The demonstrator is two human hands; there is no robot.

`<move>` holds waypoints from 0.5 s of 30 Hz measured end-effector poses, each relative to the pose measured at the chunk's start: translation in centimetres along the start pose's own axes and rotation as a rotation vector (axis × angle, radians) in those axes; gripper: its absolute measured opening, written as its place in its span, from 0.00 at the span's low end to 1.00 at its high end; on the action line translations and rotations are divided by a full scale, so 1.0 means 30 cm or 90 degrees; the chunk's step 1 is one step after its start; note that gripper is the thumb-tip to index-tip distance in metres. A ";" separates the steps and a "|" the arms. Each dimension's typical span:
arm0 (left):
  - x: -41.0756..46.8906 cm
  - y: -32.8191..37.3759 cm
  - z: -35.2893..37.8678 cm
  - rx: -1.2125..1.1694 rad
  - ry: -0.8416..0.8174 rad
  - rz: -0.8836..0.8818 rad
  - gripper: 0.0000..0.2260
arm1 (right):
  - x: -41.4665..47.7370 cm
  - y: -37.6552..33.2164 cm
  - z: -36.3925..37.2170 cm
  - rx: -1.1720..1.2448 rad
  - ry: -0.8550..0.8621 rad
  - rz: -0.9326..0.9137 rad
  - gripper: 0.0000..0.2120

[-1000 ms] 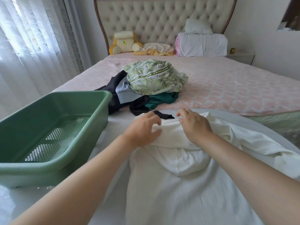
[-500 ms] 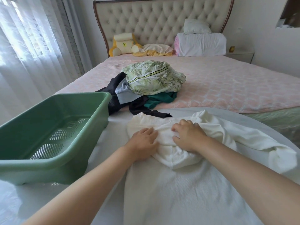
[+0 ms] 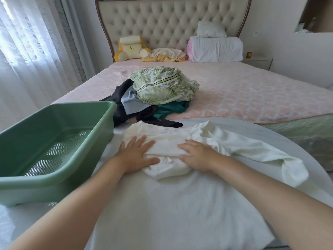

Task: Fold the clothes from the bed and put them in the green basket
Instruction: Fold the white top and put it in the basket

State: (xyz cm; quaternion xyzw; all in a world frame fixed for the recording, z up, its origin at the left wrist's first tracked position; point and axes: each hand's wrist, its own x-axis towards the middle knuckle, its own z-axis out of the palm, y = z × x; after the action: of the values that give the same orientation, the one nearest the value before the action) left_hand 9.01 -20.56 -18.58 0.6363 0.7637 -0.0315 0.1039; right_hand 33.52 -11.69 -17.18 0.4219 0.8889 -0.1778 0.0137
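Observation:
A white garment (image 3: 173, 195) lies spread on a white round surface in front of me, its top part folded down and one sleeve trailing to the right. My left hand (image 3: 134, 156) presses flat on the left of the fold, fingers straight. My right hand (image 3: 197, 154) lies flat on the fold's right side. The green basket (image 3: 55, 129) stands to the left, with nothing inside. A pile of clothes (image 3: 162, 87) sits on the bed beyond: a leaf-print piece on top, with black, pale blue and dark green pieces under it.
The pink bedspread (image 3: 252, 98) stretches to a tufted headboard (image 3: 171, 20). Pillows (image 3: 216, 46) and a yellow cushion (image 3: 129, 48) lie at the head. A curtain (image 3: 27, 51) hangs on the left and a nightstand (image 3: 257, 60) stands on the right.
Both hands went from pinching the garment's top edge to lying flat on it, moving apart as they smooth the fold. The folded top now lies flatter.

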 end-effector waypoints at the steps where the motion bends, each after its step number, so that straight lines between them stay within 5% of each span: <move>1: 0.000 -0.003 -0.014 0.015 -0.017 -0.003 0.37 | -0.003 0.005 -0.007 0.036 0.044 -0.026 0.24; 4: 0.007 0.059 -0.047 0.012 0.005 -0.010 0.33 | -0.022 0.055 -0.041 -0.007 0.175 -0.046 0.20; 8: 0.002 0.194 -0.046 -0.037 0.135 0.064 0.25 | -0.063 0.149 -0.103 -0.193 0.260 0.142 0.20; 11: 0.001 0.299 -0.035 -0.094 0.199 0.163 0.21 | -0.100 0.187 -0.147 -0.156 0.203 0.264 0.23; 15: 0.047 0.459 -0.035 -0.157 0.170 0.211 0.18 | -0.144 0.225 -0.193 -0.043 0.094 0.318 0.09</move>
State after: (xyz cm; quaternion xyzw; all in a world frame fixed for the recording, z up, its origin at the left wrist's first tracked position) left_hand 22.12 -16.43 -16.68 0.7339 0.6541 0.1633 0.0826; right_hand 42.11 -9.09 -13.06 0.6396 0.7611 -0.1079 0.0062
